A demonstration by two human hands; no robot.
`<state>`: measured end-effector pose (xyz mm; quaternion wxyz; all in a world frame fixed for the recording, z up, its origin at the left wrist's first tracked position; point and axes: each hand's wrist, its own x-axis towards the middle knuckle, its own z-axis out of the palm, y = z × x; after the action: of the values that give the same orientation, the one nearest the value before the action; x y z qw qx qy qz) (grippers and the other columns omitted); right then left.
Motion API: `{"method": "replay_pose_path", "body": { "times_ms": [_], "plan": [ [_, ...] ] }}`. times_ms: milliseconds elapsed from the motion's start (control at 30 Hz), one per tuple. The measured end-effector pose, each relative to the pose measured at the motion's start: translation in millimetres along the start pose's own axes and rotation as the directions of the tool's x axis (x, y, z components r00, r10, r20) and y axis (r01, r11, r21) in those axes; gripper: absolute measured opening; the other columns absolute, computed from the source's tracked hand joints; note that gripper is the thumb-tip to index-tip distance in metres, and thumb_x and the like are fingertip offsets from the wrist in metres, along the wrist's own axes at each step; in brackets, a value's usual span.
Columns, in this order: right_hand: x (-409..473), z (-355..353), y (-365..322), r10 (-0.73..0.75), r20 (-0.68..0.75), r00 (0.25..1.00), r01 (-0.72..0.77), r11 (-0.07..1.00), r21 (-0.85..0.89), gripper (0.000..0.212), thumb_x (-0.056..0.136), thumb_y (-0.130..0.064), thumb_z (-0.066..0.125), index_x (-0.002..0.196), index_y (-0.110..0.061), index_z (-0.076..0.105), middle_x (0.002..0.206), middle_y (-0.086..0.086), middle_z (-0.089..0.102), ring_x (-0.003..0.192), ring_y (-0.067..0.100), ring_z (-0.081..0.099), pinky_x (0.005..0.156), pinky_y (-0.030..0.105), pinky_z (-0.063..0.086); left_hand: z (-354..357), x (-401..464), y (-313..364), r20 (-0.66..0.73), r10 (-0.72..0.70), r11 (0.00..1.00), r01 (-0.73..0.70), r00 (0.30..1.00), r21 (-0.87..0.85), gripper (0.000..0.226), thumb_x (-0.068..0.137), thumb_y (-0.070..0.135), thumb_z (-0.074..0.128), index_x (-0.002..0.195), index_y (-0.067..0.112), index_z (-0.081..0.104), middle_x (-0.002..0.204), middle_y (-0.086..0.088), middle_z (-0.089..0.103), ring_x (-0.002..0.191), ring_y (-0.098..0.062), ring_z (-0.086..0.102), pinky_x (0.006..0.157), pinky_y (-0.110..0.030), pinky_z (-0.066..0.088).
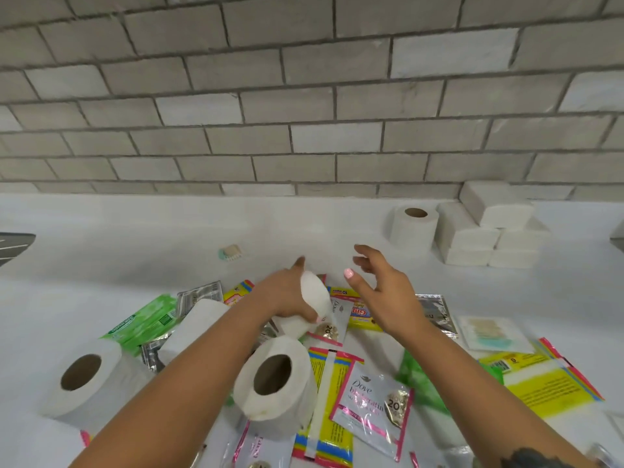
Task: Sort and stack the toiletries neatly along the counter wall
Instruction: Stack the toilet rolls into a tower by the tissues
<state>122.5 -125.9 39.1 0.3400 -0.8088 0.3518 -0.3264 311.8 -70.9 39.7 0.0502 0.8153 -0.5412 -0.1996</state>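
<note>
A heap of toiletries covers the near part of the white counter (pixel 169 238): toilet rolls (pixel 84 376) (pixel 275 383), Dove sachets (pixel 374 407), yellow wipe packs (pixel 540 383) and green packs (pixel 141 324). My left hand (pixel 287 292) grips a white folded tissue pack (pixel 314 295) above the heap. My right hand (pixel 381 288) hovers just to its right with fingers spread, holding nothing. By the tiled wall at the right, one toilet roll (pixel 413 228) stands next to stacked white tissue packs (pixel 489 228).
A small brush head (pixel 230 253) lies alone on the counter behind the heap. A dark sink edge (pixel 13 246) shows at the far left. Silver sachets (pixel 437 314) and a clear packet (pixel 493 334) lie right of my hands.
</note>
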Motion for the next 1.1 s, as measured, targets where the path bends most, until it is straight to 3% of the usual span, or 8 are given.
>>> {"method": "replay_pose_path", "body": {
  "times_ms": [133,267,433,600,733,933,1100],
  "plan": [
    [-20,6,-16,-0.113,0.096,0.989,0.102,0.988,0.116,0.053,0.081,-0.052,0.062,0.128,-0.03,0.048,0.113,-0.01,0.063,0.107,0.001,0.057,0.09,0.029,0.049,-22,-3,-2,-0.199,0.002,0.986,-0.035,0.98,-0.164,0.125,0.061,0.037,0.083,0.15,0.018,-0.002,0.145,-0.011,0.038,0.13,-0.027,0.041,0.103,-0.033,0.038],
    [-37,20,-30,-0.181,0.315,0.932,0.151,0.981,0.118,0.073,0.066,-0.066,0.061,0.13,-0.035,0.046,0.125,-0.019,0.052,0.113,-0.007,0.049,0.097,0.02,0.041,-35,-5,-5,-0.322,-0.043,0.966,-0.043,0.946,-0.254,0.124,0.06,0.034,0.083,0.15,0.021,0.0,0.142,-0.012,0.041,0.128,-0.028,0.043,0.101,-0.034,0.04],
    [-49,41,-47,-0.25,0.582,0.774,0.256,0.964,0.073,0.09,0.067,-0.049,0.079,0.141,-0.034,0.031,0.144,-0.014,0.033,0.132,0.002,0.031,0.112,0.027,0.028,-42,-8,-5,-0.378,-0.064,0.957,-0.05,0.923,-0.286,0.124,0.06,0.036,0.084,0.151,0.02,0.002,0.142,-0.011,0.042,0.129,-0.028,0.041,0.099,-0.032,0.037],
    [-55,55,-53,-0.254,0.685,0.683,0.304,0.951,0.049,0.103,0.061,-0.041,0.085,0.144,-0.037,0.023,0.149,-0.013,0.024,0.136,0.005,0.025,0.112,0.022,0.022,-40,-9,-6,-0.384,-0.077,0.954,-0.044,0.92,-0.295,0.122,0.061,0.038,0.084,0.151,0.021,0.002,0.142,-0.009,0.042,0.13,-0.028,0.041,0.099,-0.034,0.038],
    [-54,54,-55,-0.264,0.669,0.695,0.355,0.935,0.0,0.098,0.063,-0.033,0.085,0.143,-0.031,0.028,0.144,-0.006,0.034,0.13,0.01,0.034,0.102,0.015,0.024,-38,-7,-5,-0.38,-0.075,0.95,-0.05,0.922,-0.309,0.121,0.062,0.038,0.083,0.15,0.021,0.002,0.142,-0.008,0.041,0.129,-0.027,0.041,0.098,-0.034,0.039],
    [-43,42,-54,-0.24,0.592,0.769,0.289,0.957,0.012,0.089,0.063,-0.038,0.084,0.138,-0.031,0.038,0.135,-0.009,0.043,0.124,0.008,0.042,0.106,0.029,0.036,-41,2,0,-0.397,-0.077,0.943,-0.062,0.915,-0.327,0.118,0.063,0.039,0.082,0.151,0.019,0.005,0.143,-0.008,0.041,0.129,-0.025,0.041,0.098,-0.031,0.038],
    [-19,11,-40,-0.187,0.469,0.863,0.195,0.98,0.033,0.084,0.06,-0.037,0.086,0.133,-0.034,0.044,0.126,-0.014,0.048,0.112,0.0,0.047,0.096,0.015,0.038,-43,15,12,-0.416,-0.065,0.921,-0.106,0.907,-0.375,0.117,0.063,0.04,0.082,0.15,0.02,0.007,0.149,-0.005,0.034,0.134,-0.024,0.036,0.103,-0.031,0.035]
  ]
}}
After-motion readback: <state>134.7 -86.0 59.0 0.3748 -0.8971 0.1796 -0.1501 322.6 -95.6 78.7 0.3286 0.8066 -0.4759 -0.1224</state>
